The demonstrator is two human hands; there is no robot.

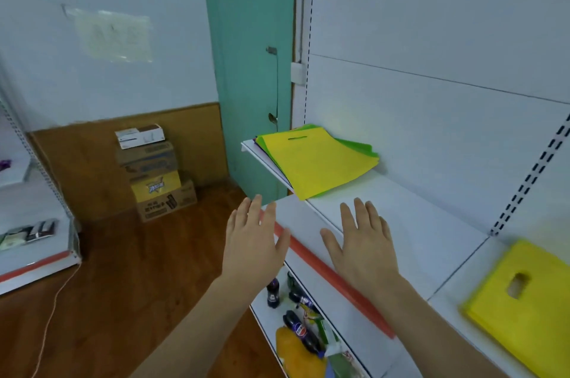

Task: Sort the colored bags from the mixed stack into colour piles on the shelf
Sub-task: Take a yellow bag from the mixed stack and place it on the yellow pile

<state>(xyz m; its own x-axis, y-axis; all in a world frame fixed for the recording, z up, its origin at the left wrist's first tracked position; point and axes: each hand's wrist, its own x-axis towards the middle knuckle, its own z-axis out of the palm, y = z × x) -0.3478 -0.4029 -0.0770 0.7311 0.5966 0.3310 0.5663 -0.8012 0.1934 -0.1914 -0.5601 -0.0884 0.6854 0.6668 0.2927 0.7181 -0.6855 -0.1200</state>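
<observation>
Our left hand and right hand hover flat and empty over the shelf. One yellow pile lies at right. Farther off sits the stack, yellow topmost; we judge the next reach takes that bag.

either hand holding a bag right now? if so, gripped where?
Nothing is held. The left hand and right hand hover open, fingers straight, short of the mixed stack of flat coloured bags on the white shelf.
</observation>
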